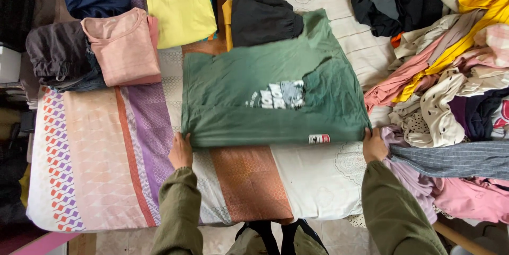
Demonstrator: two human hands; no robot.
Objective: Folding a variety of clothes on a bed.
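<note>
Left hand [181,151] and right hand [374,145] pinch near corners of green T-shirt [254,96], spread flat on patterned bedsheet [106,165]. Risk: far sleeve, already doubled over, may bunch; loose clothes pile [450,90] beside right grip could snag.

You are looking at a dark green t-shirt [254,90] lying flat across the bed, turned sideways, with a white printed graphic showing near its middle and a small white tag sitting at its near edge. Its sleeve is lying folded in over the body, and its near corners are resting just under your fingertips.
</note>
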